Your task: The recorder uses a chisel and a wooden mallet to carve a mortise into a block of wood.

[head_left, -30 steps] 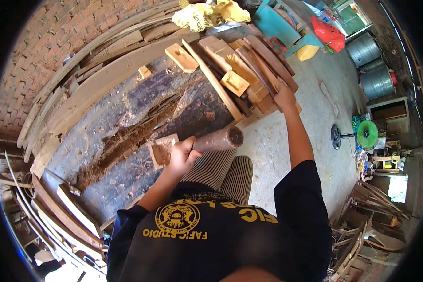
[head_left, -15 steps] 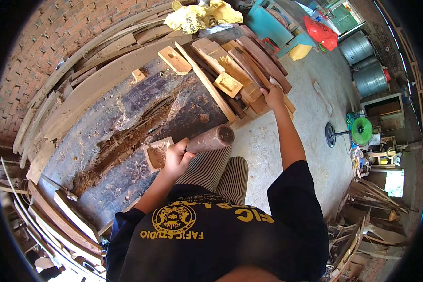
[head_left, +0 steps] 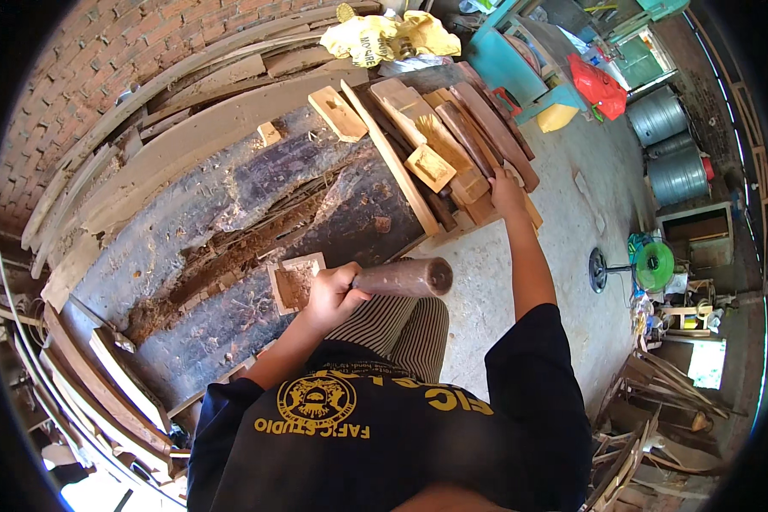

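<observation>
My left hand is closed round a heavy cylindrical dark wooden mallet, its round end pointing right over my striped trousers. Beside that hand, a square wooden block with a hollow lies on the scarred dark bench top. My right hand is at the lower right of a pile of boards, fingers curled on something among them that I cannot make out. A small hollowed pale block sits on the pile, with a holed board and a long pale strip to its left.
Planks line the brick wall. A yellow sack, a turquoise cabinet and a red bag are at the back. Metal drums and a green fan stand right of the concrete floor. Timber offcuts fill both lower corners.
The view has shifted slightly. My right hand has moved a little left along the board pile. My left hand still holds the mallet, now slightly farther right and lower in view.
</observation>
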The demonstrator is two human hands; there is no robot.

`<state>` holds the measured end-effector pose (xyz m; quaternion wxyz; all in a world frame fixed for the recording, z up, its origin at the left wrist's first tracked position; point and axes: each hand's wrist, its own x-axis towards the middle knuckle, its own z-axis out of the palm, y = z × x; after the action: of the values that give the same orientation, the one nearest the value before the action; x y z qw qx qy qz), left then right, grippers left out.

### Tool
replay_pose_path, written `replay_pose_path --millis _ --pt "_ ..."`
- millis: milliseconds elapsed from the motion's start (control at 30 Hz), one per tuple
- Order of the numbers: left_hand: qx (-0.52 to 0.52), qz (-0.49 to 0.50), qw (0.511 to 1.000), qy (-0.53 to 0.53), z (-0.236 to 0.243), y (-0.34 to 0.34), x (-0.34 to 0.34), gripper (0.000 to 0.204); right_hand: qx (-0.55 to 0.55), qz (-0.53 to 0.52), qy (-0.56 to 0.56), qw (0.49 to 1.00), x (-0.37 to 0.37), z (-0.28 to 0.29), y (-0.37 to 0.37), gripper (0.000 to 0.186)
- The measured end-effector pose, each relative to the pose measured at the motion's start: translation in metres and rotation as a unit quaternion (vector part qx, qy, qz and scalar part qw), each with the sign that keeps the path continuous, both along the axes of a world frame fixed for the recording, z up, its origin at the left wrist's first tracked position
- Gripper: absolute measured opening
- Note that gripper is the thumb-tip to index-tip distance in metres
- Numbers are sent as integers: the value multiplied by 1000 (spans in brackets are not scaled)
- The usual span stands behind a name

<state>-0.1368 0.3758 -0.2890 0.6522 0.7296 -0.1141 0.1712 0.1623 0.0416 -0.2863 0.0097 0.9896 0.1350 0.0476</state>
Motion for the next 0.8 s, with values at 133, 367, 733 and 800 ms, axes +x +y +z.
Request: replay_pose_path --millis 133,367,733,800 --pt "40 0 999 -10 -2 1 -2 46 -90 -39 16 995 0 -3 16 36" --pt "11 -4 1000 -15 0 -1 -4 44 -16 70 135 988 5 24 1 74" --pt "64 8 998 4 14 1 1 33 45 80 117 989 25 42 -11 59" --pt "76 29 997 14 11 -4 2 19 90 66 145 983 28 44 -23 51"
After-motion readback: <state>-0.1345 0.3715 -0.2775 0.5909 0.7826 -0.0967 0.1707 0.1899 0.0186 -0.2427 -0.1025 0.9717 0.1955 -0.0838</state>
